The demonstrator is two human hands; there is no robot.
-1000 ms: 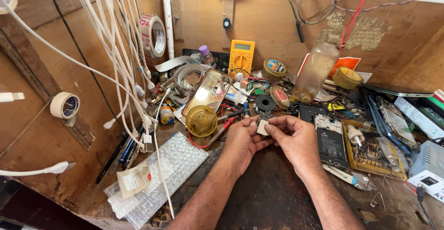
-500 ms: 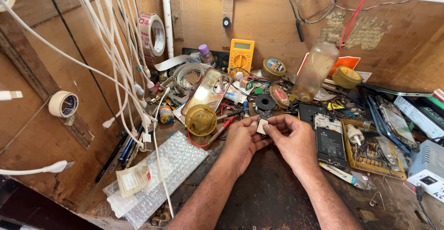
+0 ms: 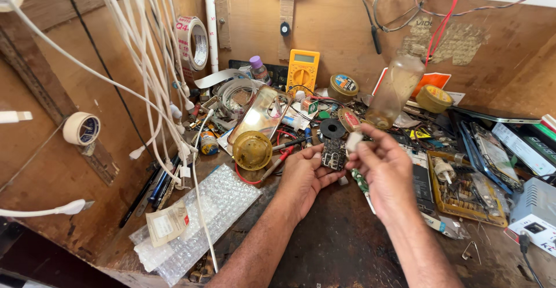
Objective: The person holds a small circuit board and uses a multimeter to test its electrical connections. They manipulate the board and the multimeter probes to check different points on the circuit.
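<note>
Behind the circuit board (image 3: 333, 153), a yellow round lid (image 3: 252, 149) and black disc (image 3: 332, 129).

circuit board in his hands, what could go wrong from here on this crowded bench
1. The left hand pinches the small circuit board only by its edges; it could slip into the clutter below.
2. The small white piece held in the right hand fingertips could easily get lost among loose parts if dropped.
3. The tilted plastic bottle stands just behind the hands; a raised hand might knock it over.

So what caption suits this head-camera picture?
Left hand holds a small circuit board; right hand pinches a small white piece over a cluttered workbench.
</note>
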